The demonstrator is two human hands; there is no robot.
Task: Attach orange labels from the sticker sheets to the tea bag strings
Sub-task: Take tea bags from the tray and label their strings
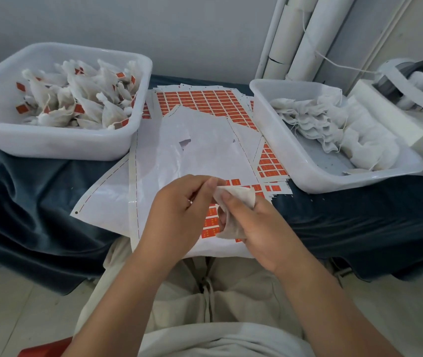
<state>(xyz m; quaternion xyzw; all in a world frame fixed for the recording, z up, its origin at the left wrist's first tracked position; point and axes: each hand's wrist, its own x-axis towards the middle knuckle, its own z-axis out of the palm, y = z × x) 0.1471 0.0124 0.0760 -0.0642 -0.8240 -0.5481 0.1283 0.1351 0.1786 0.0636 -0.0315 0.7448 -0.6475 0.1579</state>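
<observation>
Nearest cam: pale trousers [231,300], person sitting at a table w/ blue cloth [25,189]. Left hand [179,210] is pinching w/ thumb & forefinger at the top corner of a tea bag [241,199]; can't tell if string or label is between them. Right hand [262,228] is gripping that bag, fingers curling round it, over the near edge of the sticker sheets [205,99].

Far left, a white tub [63,148] is holding labelled bags [84,99]. Sheets are lying in the middle, partly peeled, orange labels [269,161] showing at the edges. To the right, another tub [347,181] is holding plain bags [308,117]. A white machine [411,99] is sitting at far right.
</observation>
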